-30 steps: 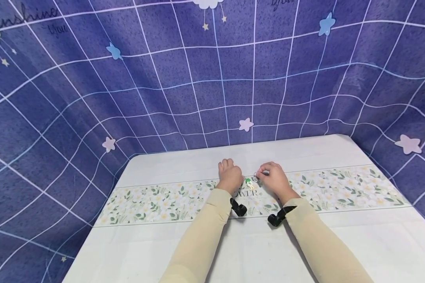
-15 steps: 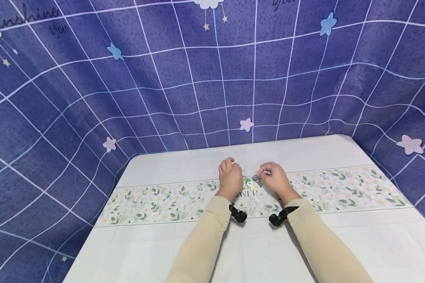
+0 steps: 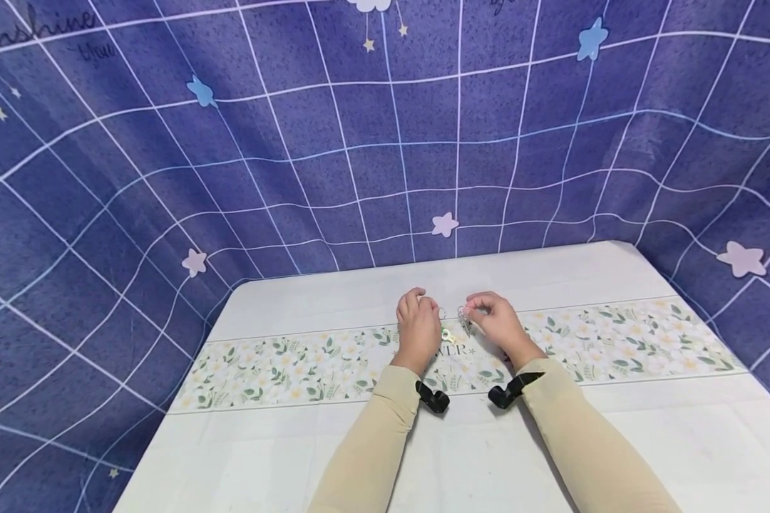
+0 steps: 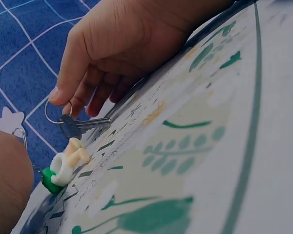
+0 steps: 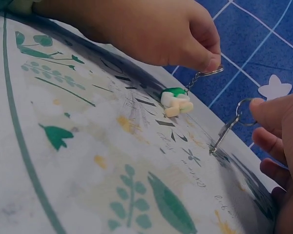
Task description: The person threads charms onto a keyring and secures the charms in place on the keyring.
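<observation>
Left grip [image 3: 418, 329], left of printed lettering [image 3: 450, 350]: pinching ring [image 5: 210, 73], chained to green-and-white charm [image 5: 176, 101]; charm just beyond lettering. Right grip [image 3: 497, 326], right of lettering: pinching second ring [image 4: 51, 120], key [image 4: 77, 128] hanging beyond lettering.

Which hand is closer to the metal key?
Right. The right hand pinches the key ring holding the metal key; the left hand is off to the key's left, pinching another ring with a green-and-white charm.
</observation>
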### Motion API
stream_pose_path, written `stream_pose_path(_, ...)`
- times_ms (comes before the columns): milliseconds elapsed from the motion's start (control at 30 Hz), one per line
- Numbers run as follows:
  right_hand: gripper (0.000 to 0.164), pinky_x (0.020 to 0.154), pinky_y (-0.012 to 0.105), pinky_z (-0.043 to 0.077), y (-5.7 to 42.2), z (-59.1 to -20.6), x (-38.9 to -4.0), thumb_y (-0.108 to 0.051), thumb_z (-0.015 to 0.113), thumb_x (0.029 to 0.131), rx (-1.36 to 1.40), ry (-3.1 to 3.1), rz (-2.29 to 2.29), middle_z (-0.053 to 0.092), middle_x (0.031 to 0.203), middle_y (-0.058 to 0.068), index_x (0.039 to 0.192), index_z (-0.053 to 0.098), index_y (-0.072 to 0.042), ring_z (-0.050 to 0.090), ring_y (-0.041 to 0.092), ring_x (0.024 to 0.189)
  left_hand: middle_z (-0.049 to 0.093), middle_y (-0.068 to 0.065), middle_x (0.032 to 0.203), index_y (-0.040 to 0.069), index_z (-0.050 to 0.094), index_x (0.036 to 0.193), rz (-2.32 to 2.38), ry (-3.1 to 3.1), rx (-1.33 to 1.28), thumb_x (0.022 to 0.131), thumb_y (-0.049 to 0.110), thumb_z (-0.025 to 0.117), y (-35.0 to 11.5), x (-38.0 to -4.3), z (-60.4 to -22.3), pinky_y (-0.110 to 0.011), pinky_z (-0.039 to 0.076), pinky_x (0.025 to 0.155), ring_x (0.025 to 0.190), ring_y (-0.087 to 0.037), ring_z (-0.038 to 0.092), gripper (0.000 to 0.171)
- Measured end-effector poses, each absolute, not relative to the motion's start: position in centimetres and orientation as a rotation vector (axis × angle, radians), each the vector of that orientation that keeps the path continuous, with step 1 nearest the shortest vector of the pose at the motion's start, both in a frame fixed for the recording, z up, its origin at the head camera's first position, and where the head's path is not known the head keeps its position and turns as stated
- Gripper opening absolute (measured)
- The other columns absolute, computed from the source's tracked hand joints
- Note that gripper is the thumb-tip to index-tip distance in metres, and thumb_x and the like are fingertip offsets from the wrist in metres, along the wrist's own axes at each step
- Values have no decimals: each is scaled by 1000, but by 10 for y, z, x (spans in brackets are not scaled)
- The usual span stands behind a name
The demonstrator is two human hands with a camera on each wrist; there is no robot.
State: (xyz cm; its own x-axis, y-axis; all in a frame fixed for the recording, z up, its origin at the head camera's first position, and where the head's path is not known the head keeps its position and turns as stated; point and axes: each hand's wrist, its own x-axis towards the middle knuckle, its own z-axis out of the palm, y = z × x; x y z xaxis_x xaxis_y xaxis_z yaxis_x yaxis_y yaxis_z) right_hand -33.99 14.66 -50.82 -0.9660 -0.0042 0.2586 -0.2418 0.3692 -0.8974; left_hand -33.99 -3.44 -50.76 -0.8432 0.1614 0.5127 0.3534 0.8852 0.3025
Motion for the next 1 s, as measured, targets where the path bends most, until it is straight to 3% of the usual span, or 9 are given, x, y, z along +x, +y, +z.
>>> stream_pose_path(300, 13, 110, 50, 38, 145, -508, -340, -9, 70, 93, 243, -2346, 1771, 65, 124, 22, 93, 69, 4, 56, 39, 123, 57, -7, 106, 8, 54, 107, -611, -2557, -421, 106, 17, 48, -36, -340, -503, -40, 41, 96, 110, -27, 50, 11)
stream_pose_path(1000, 26, 112, 44, 36, 142, -507, -340, -11, 72, 93, 264, -2216, 2050, 61, 131, 25, 102, 67, 12, 54, 37, 127, 58, -7, 109, 9, 55, 103, -636, -2446, -491, 102, 15, 56, -36, -341, -506, -41, 40, 102, 112, -27, 52, 5)
